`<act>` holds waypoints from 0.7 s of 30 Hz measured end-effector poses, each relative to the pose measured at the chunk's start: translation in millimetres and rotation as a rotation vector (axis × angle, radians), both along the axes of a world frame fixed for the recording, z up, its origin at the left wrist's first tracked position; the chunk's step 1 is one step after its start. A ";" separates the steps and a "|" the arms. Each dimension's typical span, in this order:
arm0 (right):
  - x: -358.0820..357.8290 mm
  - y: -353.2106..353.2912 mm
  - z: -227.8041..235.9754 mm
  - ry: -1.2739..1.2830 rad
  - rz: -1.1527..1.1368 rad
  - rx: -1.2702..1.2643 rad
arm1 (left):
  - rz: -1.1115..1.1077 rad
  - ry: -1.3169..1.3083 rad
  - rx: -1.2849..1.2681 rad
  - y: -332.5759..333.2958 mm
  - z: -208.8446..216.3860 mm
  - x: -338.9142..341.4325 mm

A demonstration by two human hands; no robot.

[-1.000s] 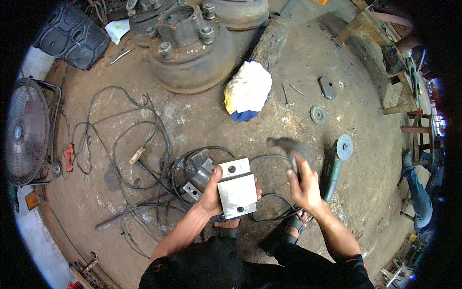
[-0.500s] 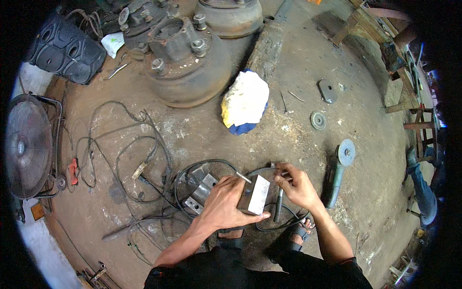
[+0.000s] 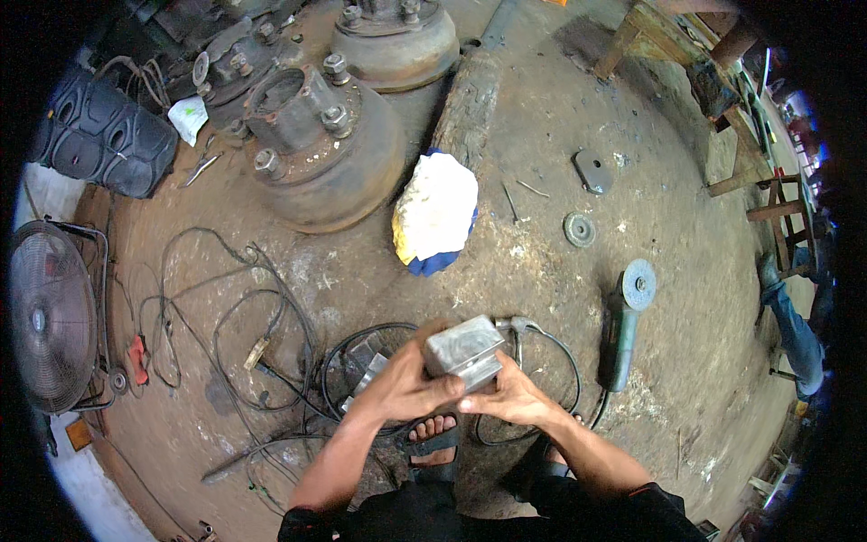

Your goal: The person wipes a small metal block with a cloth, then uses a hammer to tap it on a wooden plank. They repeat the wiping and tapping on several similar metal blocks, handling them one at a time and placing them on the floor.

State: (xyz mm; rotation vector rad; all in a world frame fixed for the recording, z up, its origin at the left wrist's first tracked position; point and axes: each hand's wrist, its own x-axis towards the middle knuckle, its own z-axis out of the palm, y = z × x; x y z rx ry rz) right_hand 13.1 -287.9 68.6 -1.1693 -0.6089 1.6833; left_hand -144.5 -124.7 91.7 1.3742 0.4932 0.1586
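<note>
A grey metal block [image 3: 462, 347] with a groove or step along its side is held up in front of me, tilted, above the floor. My left hand [image 3: 404, 384] grips its left side, thumb along the near face. My right hand [image 3: 511, 394] holds its lower right edge, with fingers partly hidden beneath it. Just beyond the right hand is a T-shaped metal tool [image 3: 517, 323], its lower part hidden. Another machined metal piece [image 3: 368, 369] lies on the floor, partly covered by my left hand and forearm. Black cable [image 3: 578, 366] loops around both.
To the right lies an angle grinder [image 3: 623, 334]; a round disc [image 3: 580, 229] and slotted plate [image 3: 592, 172] lie beyond it. Ahead are a white-and-blue cloth bundle [image 3: 438, 212] and heavy bolted hubs [image 3: 330, 167]. Tangled cables [image 3: 257, 298] and a fan [image 3: 52, 316] are left.
My right hand has left the T-shaped tool and come onto the block. The block has been turned, showing a broad upper face and grooved side. The view has shifted slightly.
</note>
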 end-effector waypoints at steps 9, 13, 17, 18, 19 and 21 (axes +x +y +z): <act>-30.1 94.6 -6.1 -0.144 -0.630 0.000 | 0.004 0.354 0.714 69.3 32.3 87.7; -14.1 128.6 -17.3 -0.092 -0.475 0.021 | 0.110 0.429 0.612 114.1 14.2 123.7; 48.9 109.3 -21.1 -0.777 0.086 0.123 | -0.051 0.385 0.697 163.6 -9.1 135.5; 68.7 103.5 -25.7 -0.890 -0.030 -0.025 | -0.106 0.418 0.722 172.4 -13.0 138.6; 89.8 98.0 -33.0 -0.997 -0.206 -0.029 | -0.150 0.418 0.742 179.5 -15.7 141.7; 137.8 104.1 -58.3 -1.216 -0.363 -0.266 | -0.274 0.386 0.771 188.1 -20.3 152.4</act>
